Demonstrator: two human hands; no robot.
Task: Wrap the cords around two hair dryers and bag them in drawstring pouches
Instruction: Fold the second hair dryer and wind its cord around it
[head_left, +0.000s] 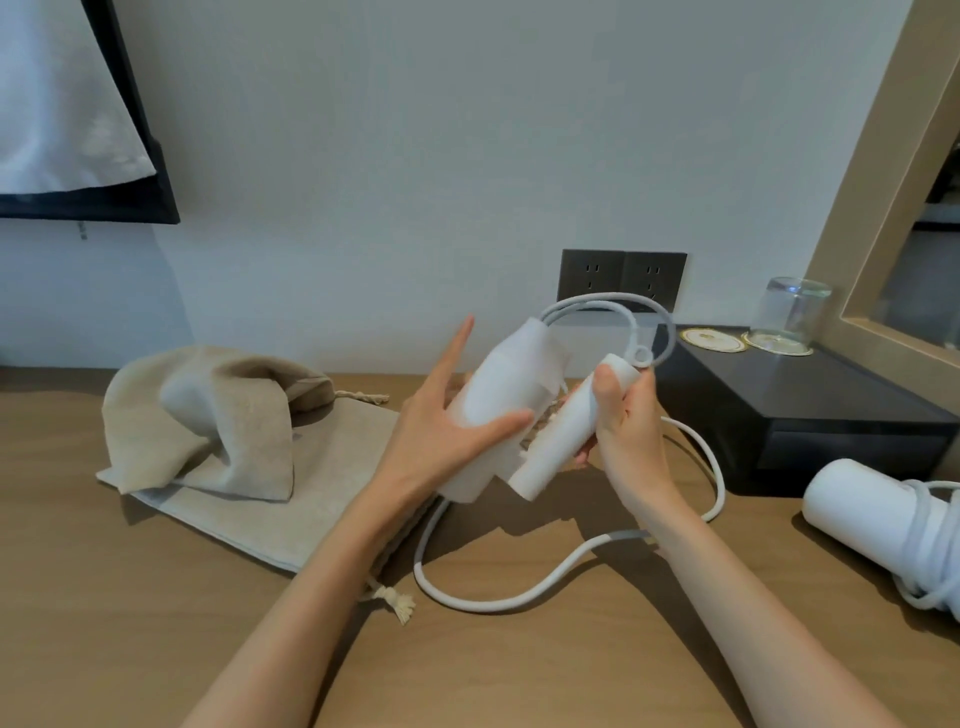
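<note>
I hold a white hair dryer (511, 387) above the wooden table. My left hand (444, 415) cups its barrel with the fingers spread, thumb across the body. My right hand (626, 415) is closed around its folded handle (566, 431). Its white cord (519, 597) loops from the handle's end up toward the wall and down in a loose curve on the table. A second white hair dryer (878, 519) lies at the right edge with its cord wound around it. Two beige drawstring pouches lie at left: one crumpled (223, 415) on top of a flat one (332, 499).
A black box (810, 421) stands at the right rear with an upturned glass (789, 312) and coasters on it. Dark wall sockets (621, 278) are behind the dryer. A framed mirror (883, 208) leans at the right, a black-framed panel (130, 156) hangs at upper left.
</note>
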